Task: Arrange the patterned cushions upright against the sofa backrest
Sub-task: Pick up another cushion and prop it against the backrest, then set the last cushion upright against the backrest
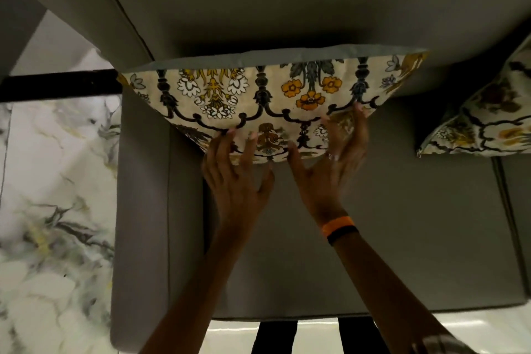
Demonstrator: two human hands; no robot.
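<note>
My left hand (234, 172) and my right hand (330, 164) are both spread flat, fingers splayed, pressing against the lower front of a patterned cushion (270, 95). Neither hand is closed around anything; the palms and fingertips simply lie on the fabric, the left near the cushion's bottom middle, the right just beside it toward the lower right corner. My right hand is slightly blurred. On my right wrist sits an orange and black wristband (340, 227), and there is a ring (330, 156) on one finger of that hand.

The cushion stands on edge on the grey sofa seat (373, 238), its plain grey back turned to the sofa backrest (287, 3) and its top edge leaning against it. Its face shows cream fabric with yellow, orange and white flowers framed by dark scrolled lines. It sits at the left end of the sofa, close to the armrest (143, 210).

A second patterned cushion (488, 118) of the same print lies further to the right, tilted, partly cut off by the edge of view, well apart from the one under my hands.

Beyond the armrest the floor (51, 210) is white marble with grey and yellow veining.
</note>
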